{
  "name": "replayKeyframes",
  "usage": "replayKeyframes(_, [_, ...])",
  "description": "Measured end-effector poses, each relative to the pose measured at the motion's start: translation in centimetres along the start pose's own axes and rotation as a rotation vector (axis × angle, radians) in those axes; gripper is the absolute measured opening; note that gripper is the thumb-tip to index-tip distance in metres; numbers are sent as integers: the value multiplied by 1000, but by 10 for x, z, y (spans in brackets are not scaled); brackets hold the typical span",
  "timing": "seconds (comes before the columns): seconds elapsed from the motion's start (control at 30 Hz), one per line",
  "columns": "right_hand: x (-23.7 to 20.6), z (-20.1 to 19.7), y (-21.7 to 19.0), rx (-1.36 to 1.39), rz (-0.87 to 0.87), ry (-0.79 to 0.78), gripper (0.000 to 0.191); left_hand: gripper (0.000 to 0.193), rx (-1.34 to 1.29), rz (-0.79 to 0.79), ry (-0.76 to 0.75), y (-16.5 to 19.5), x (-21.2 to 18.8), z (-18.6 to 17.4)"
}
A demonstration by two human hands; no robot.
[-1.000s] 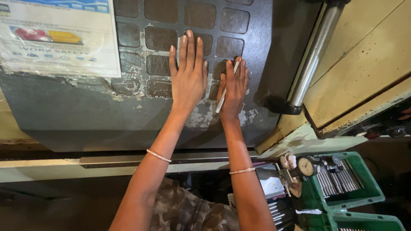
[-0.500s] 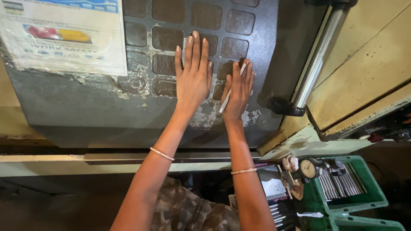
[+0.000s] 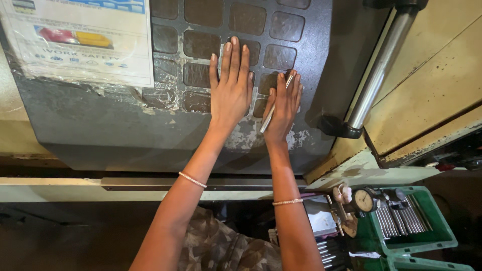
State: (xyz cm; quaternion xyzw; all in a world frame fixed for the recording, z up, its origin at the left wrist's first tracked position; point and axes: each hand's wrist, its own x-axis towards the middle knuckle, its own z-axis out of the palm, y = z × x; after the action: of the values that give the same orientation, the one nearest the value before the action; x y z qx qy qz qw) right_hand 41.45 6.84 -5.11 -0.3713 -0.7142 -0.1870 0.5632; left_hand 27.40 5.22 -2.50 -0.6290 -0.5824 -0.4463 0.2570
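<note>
My left hand lies flat, fingers together, on a dark grey machine panel with a grid of square recessed pads. My right hand rests beside it on the same panel, pinning a thin silver metal rod between thumb and palm. The rod runs diagonally under the fingers. Both wrists wear thin bead bracelets.
A laminated paper sheet is stuck at the panel's upper left. A steel handle bar stands at the right beside a cream door. Below right, green bins hold several metal rods, with a dial gauge beside them.
Both hands stay pressed on the panel. The view has shifted slightly, so the hands sit a little further right in frame.
</note>
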Motion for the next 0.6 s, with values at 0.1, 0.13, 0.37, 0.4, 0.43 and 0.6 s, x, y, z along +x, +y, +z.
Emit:
replayKeyframes(0.1, [0,1,0,0,-5,4,40,56,2,4,11,0,0,0])
replayKeyframes(0.13, [0,1,0,1,-6,3,40,56,2,5,16,0,-1,0])
replayKeyframes(0.37, [0,1,1,-10,4,-4,40,57,19,1,-2,1,1,-2])
replayKeyframes(0.4, [0,1,1,-12,5,-7,40,57,25,1,-4,1,1,-3])
replayKeyframes(0.43, [0,0,1,-16,4,-11,40,57,29,0,-8,2,1,-3])
replayKeyframes(0.6, [0,0,2,-29,-1,-4,41,57,8,-4,2,3,1,-6])
